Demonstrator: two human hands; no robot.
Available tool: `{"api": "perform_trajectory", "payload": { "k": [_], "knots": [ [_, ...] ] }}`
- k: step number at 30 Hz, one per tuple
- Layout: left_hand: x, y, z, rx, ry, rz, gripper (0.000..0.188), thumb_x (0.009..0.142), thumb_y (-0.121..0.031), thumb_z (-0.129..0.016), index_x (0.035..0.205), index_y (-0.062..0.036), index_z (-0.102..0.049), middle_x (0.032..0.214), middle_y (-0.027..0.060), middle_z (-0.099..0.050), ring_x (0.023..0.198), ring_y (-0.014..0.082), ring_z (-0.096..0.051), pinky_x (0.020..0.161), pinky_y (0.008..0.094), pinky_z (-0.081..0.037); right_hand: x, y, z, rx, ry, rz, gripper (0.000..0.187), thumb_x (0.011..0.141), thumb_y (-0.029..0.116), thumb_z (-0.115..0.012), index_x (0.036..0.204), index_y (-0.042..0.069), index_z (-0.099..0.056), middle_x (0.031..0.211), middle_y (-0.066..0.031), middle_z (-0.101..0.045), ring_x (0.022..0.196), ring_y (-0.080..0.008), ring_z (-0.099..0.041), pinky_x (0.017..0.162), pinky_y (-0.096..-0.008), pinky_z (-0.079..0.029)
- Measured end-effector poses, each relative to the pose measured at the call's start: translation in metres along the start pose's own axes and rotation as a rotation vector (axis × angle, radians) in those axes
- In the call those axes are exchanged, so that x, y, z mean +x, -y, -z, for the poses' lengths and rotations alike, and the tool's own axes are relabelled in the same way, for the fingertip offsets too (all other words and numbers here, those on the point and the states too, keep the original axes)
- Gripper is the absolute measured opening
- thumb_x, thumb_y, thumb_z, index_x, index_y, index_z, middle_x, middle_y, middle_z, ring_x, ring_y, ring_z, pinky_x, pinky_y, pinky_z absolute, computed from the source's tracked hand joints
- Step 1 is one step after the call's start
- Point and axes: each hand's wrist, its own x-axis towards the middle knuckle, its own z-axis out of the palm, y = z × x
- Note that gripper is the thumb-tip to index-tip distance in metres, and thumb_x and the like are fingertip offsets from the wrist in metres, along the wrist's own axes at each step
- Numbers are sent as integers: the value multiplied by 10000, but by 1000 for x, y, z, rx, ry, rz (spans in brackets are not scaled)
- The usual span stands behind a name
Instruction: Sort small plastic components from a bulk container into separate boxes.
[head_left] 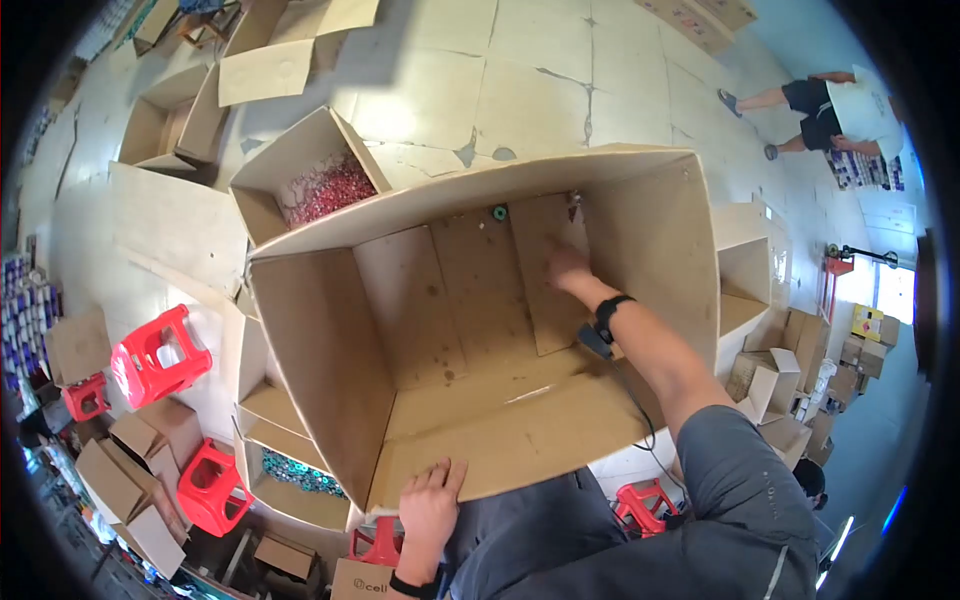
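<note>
A large, deep cardboard box [470,375] tilts in front of me with its opening toward me. My left hand [430,503] grips its near rim, fingers lying over the edge onto the inner wall. Deep inside, my right hand [568,266] reaches close to the bottom flap at the right; its fingers are blurred, and nothing in them can be made out. Beyond that hand, a small reddish scrap [574,207] lies near the far right corner. To its left is a small green ring-shaped piece [499,213]. Dark stains mark the bottom.
A box of red pieces [330,190] stands beyond the far left corner, and a box of teal pieces [300,472] at the near left. Red stools [162,355] and more cartons [165,115] surround me. A person [850,110] walks at the far right.
</note>
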Motion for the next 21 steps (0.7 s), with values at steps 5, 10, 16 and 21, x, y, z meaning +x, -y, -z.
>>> {"api": "perform_trajectory", "payload": {
  "k": [5, 10, 16, 21],
  "knots": [
    [-1, -3, 12, 52, 21, 23, 465, 809, -159, -597, 1266, -192, -672, 1252, 107, -680, 1081, 263, -672, 819, 379, -527, 114, 34, -17, 70, -221, -142, 580, 929, 179, -547, 1474, 53, -395, 1351, -255, -560, 1217, -426, -554, 1009, -508, -478],
    [1, -6, 16, 35, 74, 36, 489, 777, -196, -688, 1264, -166, -668, 1260, 92, -663, 1159, 287, -626, 919, 418, -478, 140, 28, -28, 56, -149, -197, 421, 1010, 230, -345, 1260, -7, -588, 1208, -281, -633, 1121, -457, -608, 984, -533, -485],
    [2, -17, 69, -13, -576, 300, 772, 809, -434, -782, 1416, -49, -503, 1518, 265, -367, 1381, 439, -379, 1087, 545, -352, 46, 31, 5, -107, 65, 270, 313, 869, 217, -529, 1040, 50, -731, 1090, -176, -710, 959, -360, -692, 804, -452, -567],
    [-32, 119, 18, -643, -403, 610, 651, 848, -100, -704, 1430, 3, -431, 1361, 240, -535, 1261, 366, -533, 1033, 480, -437, -142, 107, 102, 459, 199, 178, 343, 939, 327, -529, 846, 96, -765, 878, -195, -719, 856, -400, -691, 783, -506, -538]
  ]
}}
